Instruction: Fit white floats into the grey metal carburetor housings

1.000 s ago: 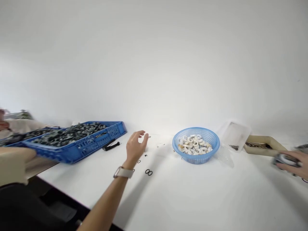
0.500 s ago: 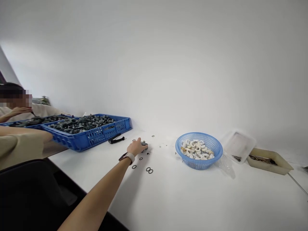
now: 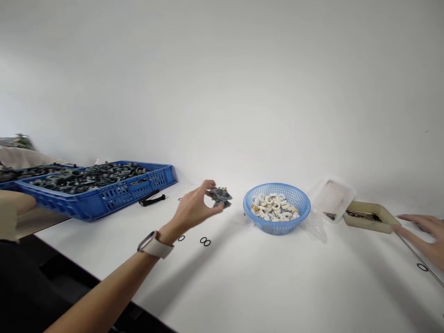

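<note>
My left hand (image 3: 196, 203), with a watch on its wrist, is closed on a dark grey plastic part (image 3: 220, 196). Small brass-coloured bits stick up from that part, and it is held above the white table between thumb and fingers. At the right edge my right hand (image 3: 428, 238) is partly cut off, its fingers apart. Under those fingers lies a dark thing that I cannot make out. A thin metal rod (image 3: 414, 255) and a black rubber ring (image 3: 422, 267) lie close to this hand, and a beige tray (image 3: 385, 212) is just left of it.
Blue crates (image 3: 90, 206) full of dark parts stand at the left, with a black-handled tool (image 3: 152, 199) beside them. A blue basket (image 3: 305, 203) holds white rings. Near it lie a clear plastic bag (image 3: 317, 226) and a white lid-like box (image 3: 335, 196). Several black rings (image 3: 205, 241) lie on the table.
My left hand has lifted the grey part off the table and brought it closer. My right hand has come into view at the right. The view has turned slightly right.
</note>
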A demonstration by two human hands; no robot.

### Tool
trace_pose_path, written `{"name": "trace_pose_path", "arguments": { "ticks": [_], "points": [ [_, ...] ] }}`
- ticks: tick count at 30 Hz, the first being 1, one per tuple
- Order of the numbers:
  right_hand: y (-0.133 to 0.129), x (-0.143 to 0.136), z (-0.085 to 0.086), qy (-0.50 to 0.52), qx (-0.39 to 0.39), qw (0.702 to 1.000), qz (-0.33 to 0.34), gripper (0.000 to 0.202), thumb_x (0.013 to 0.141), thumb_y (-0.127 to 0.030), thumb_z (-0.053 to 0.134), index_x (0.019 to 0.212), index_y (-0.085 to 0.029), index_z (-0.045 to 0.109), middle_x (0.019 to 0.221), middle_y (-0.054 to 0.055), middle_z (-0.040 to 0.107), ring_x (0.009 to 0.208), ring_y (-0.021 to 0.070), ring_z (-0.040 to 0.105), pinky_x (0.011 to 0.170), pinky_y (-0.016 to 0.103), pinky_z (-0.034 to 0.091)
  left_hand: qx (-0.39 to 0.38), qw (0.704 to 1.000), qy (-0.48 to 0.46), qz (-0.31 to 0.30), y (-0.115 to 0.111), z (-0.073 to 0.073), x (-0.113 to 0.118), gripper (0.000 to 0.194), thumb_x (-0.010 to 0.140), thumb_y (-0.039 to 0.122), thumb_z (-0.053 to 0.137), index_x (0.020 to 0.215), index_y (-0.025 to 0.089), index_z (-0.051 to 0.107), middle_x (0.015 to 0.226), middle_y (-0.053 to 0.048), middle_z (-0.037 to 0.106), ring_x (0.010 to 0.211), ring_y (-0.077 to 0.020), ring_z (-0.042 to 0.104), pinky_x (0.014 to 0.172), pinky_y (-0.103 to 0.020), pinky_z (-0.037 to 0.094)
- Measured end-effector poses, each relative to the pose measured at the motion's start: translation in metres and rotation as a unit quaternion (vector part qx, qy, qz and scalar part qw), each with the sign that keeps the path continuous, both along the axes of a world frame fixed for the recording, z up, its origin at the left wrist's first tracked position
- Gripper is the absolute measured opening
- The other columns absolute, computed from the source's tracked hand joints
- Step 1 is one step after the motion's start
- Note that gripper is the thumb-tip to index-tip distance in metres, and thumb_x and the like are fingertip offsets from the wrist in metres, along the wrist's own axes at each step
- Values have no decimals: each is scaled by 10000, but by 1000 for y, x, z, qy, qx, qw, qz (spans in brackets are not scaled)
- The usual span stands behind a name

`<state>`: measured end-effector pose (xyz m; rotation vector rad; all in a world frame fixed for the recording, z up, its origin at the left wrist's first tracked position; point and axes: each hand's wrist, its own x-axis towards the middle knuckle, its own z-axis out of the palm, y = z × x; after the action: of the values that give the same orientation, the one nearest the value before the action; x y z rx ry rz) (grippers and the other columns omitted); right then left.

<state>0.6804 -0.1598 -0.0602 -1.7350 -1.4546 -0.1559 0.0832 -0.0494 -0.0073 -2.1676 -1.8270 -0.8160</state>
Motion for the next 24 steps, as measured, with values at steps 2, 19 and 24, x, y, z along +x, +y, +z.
{"name": "trace_pose_path", "arguments": {
  "ticks": [2,19,24],
  "points": [
    [9,-53,-3,27,-37,997,67,434,816,-663,623,1049,-308,712,1262,141,663,1198,397,582,967,543,469,84,984,-3,-154,-23,-9,41,519,739,355,691,1204,248,489,1077,-47,720,871,-240,704,756,-339,545],
    [-21,-196,-23,158,-270,884,348,631,816,-372,721,1403,-344,493,1311,52,591,1099,257,595,941,405,518,-63,893,-143,-423,-80,-105,194,432,678,247,678,1016,267,410,1128,-39,675,889,-236,691,768,-347,547],
    [-21,-196,-19,81,-288,895,330,548,859,-403,683,1377,-367,507,1174,26,643,984,238,605,899,398,512,-149,873,-181,-428,-80,-101,190,390,720,277,664,1041,268,442,971,-4,686,761,-210,677,677,-308,522]
  ]
}}
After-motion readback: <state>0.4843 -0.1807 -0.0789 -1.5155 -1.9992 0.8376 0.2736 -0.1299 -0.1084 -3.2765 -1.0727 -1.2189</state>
